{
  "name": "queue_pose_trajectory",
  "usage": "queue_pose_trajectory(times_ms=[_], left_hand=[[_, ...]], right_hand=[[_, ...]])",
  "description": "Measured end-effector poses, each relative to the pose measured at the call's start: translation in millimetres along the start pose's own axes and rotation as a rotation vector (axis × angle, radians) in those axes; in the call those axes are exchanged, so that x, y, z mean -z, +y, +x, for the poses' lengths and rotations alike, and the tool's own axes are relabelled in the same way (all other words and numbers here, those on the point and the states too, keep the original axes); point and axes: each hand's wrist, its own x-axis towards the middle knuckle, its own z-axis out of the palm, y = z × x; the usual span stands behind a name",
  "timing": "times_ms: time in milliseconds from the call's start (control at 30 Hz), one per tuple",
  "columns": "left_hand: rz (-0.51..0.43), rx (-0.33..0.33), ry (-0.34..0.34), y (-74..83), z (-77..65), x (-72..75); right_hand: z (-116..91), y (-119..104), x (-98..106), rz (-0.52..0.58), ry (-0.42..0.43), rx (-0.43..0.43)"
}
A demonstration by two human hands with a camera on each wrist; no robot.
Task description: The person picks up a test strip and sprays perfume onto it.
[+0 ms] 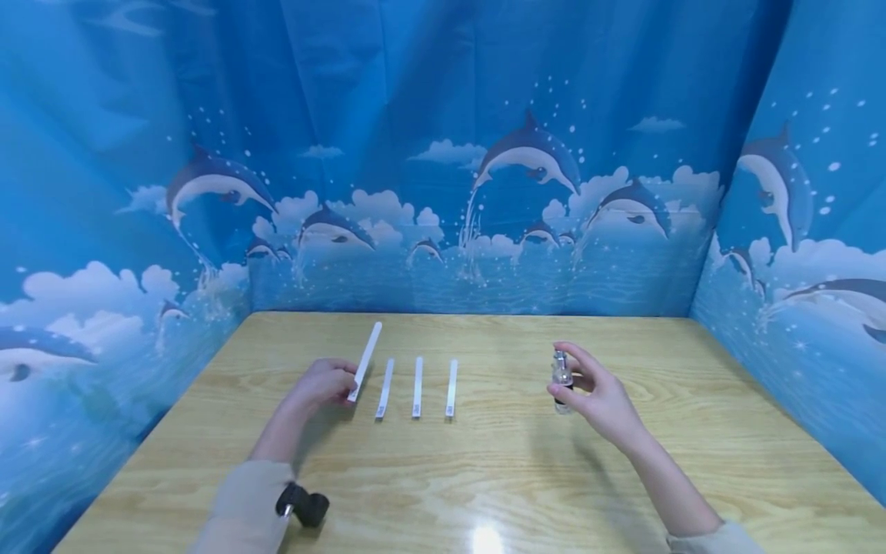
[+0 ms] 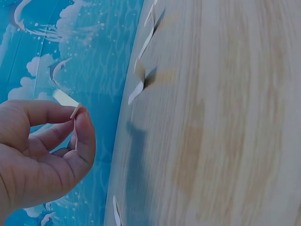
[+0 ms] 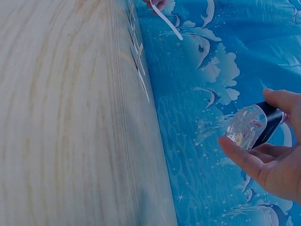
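In the head view my left hand [image 1: 324,382] pinches the near end of a narrow white paper strip [image 1: 368,355], which slants up and away from the fingers. The left wrist view shows thumb and finger meeting on that strip [image 2: 66,98]. Three similar strips lie in a row to its right: one nearest the hand [image 1: 384,388], a middle strip [image 1: 418,385] and a right-hand strip [image 1: 452,386], each with a small dark print at its near end. Further right, my right hand [image 1: 609,398] grips a small clear glass bottle [image 1: 561,375] with a black label [image 3: 268,125], held above the table.
The wooden table [image 1: 512,477] extends to a blue curtain [image 1: 429,154] printed with dolphins, behind and at both sides. A black device [image 1: 304,504] sits at my left sleeve. Another white strip end [image 2: 116,211] shows low in the left wrist view.
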Motion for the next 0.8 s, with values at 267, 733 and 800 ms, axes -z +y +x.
queue_pose_trajectory(times_ms=[267,733,800], left_hand=[[-0.033,-0.031,0.017,8.5,1.4,-12.4],[0.081,-0.104,-0.058,19.0,-3.3,-32.4],[0.093,-0.112,-0.066,18.8,-2.9,-35.3]], right_hand=[[-1,3,-1,0.009,-0.001,-0.007],[-1,1,-2,0.022,-0.010,-0.012],[0,0,-3,0.019,-0.008,-0.017]])
